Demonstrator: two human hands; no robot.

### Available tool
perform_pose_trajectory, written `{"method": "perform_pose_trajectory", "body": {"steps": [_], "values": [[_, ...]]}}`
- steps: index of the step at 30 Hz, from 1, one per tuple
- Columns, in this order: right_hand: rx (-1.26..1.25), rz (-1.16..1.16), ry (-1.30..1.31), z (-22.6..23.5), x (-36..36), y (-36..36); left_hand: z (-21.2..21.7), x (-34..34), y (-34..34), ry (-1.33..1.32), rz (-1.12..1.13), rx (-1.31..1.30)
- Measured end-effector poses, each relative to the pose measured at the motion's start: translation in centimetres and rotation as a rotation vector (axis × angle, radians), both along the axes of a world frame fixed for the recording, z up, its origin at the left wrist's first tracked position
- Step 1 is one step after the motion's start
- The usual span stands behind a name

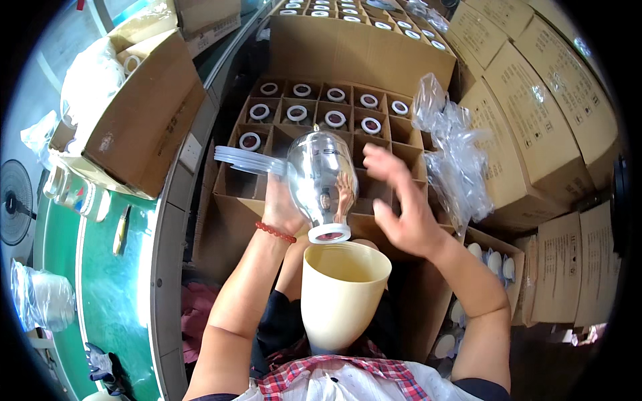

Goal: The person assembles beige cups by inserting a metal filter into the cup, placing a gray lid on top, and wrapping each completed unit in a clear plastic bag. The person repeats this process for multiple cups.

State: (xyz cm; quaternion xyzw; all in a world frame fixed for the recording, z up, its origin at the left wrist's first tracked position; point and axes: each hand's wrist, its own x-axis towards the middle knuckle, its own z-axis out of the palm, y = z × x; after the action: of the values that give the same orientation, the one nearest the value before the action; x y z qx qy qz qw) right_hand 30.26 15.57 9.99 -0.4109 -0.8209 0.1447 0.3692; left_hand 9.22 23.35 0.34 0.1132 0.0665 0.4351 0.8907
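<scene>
Head | silver flask (323,175) held | green tabletop (115,294) left — stacked cartons (528,127) right

We see a bracelet of small round red beads (275,233) on our left wrist (286,220). Our pale cloth top (341,389) has bands of red, white and blue checks (284,381). Our short dark cloth sleeves (483,387) stop above the elbows.
</scene>
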Motion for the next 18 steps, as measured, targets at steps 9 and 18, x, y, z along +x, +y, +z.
{"method": "perform_pose_trajectory", "body": {"steps": [9, 18], "values": [[-1.091, 0.038, 0.634, -5.0, 3.2, 5.1, 0.1, 1.5, -2.0, 0.333, -0.086, 0.048], [-0.992, 0.054, 0.195, -3.8, 1.8, 2.2, -2.3, -0.9, -4.2, 0.427, -0.056, 0.076]]}}
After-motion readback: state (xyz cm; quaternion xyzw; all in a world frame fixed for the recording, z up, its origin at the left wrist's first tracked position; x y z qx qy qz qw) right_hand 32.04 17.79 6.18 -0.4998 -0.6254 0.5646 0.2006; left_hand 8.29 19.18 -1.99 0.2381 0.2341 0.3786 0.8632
